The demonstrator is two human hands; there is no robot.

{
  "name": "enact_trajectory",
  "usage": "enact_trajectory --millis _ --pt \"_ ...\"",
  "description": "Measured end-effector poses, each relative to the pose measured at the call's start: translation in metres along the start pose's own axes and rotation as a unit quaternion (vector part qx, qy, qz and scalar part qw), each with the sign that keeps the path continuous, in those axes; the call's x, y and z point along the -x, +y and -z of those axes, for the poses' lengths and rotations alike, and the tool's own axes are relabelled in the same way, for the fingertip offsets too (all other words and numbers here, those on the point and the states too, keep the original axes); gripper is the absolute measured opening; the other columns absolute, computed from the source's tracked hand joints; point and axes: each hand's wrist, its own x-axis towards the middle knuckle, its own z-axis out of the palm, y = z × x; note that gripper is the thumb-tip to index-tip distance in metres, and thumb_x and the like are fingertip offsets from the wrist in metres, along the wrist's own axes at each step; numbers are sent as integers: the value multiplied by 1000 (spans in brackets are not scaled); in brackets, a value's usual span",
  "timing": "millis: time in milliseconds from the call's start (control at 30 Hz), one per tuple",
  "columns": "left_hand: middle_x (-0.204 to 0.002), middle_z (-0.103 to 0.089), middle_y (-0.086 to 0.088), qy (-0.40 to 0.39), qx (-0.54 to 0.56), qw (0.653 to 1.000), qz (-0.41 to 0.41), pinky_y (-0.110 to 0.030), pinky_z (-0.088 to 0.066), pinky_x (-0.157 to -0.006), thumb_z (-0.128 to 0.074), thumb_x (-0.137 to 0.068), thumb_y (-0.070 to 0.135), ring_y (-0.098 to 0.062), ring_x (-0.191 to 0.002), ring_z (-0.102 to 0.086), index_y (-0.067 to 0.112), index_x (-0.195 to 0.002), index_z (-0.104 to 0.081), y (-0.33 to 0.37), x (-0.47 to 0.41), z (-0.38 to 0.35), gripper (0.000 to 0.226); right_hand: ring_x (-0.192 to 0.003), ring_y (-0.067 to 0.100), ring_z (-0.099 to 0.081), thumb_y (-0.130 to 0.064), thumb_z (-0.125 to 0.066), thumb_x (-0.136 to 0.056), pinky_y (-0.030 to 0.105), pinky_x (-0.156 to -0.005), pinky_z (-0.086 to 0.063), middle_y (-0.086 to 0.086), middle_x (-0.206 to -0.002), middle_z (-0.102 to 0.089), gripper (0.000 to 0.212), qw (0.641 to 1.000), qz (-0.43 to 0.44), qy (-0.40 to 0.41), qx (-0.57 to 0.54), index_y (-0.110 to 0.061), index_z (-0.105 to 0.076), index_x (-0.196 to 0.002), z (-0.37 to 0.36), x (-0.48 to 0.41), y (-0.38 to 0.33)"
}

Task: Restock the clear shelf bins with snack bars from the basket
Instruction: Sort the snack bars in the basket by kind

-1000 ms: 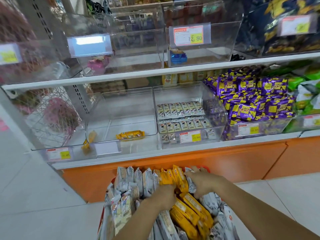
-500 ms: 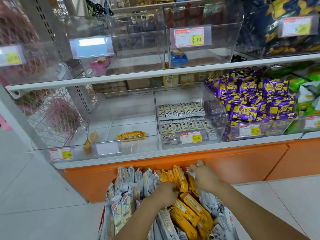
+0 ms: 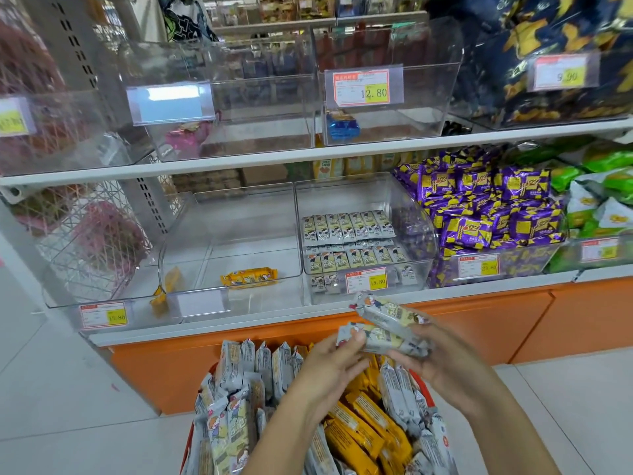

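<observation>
Above the red basket (image 3: 423, 389), both hands hold up grey-wrapped snack bars (image 3: 388, 329). My right hand (image 3: 442, 361) grips the bars from the right and below. My left hand (image 3: 330, 366) pinches the left end of the lower bar. The basket is packed with upright grey bars (image 3: 253, 371) and yellow bars (image 3: 359, 426). On the lower shelf, a clear bin (image 3: 421, 234) holds neat rows of grey bars (image 3: 349, 234). The clear bin (image 3: 191, 241) left of it holds a single yellow bar (image 3: 249, 276).
Purple snack packs (image 3: 493, 214) fill the bin to the right, green packs (image 3: 603, 186) beyond. The upper shelf (image 3: 308, 157) carries nearly bare clear bins with price tags (image 3: 363, 87). An orange base panel (image 3: 479, 320) runs under the shelf. White floor tiles lie on both sides.
Both hands have risen out of the basket. They were digging among the bars before; now they hold grey bars in the air in front of the lower shelf.
</observation>
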Motion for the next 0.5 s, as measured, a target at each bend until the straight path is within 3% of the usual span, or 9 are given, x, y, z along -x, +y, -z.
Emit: enact_trajectory --millis 133,233,333,500 --pt "-112 -67 -21 17 68 996 -46 -30 -56 -83 -72 -69 15 -28 -104 -66 -8 -125 -49 12 1 -11 65 -105 38 -64 -9 -70 -81 49 -81 -57 20 -111 -68 35 998 -20 -14 -56 -1 -60 -114 -4 4 5" --pt "-109 -68 -21 -9 48 998 -48 -32 -56 -86 -71 -71 9 -28 -101 -67 -8 -123 -50 23 5 -11 59 -106 35 -63 -22 -77 -74 42 -81 -57 19 -119 -64 51 998 8 -21 51 -10 -62 -122 -7 7 -2" --pt "-104 -70 -19 -58 -12 998 -35 -32 -57 -84 -66 -73 9 -25 -95 -69 -4 -105 -62 39 11 -11 35 -88 28 -68 -22 -71 -76 36 -70 -52 13 -107 -71 40 979 53 -6 197 -19 -66 -116 -14 13 -8" --pt "-107 -69 -20 -69 -41 996 -47 -31 -57 -82 -63 -75 10 -24 -93 -69 -5 -106 -62 60 12 -14 35 -89 23 -67 -11 -64 -84 33 -75 -53 0 -103 -72 29 958 121 10 260 -26 -68 -109 -24 15 -7"
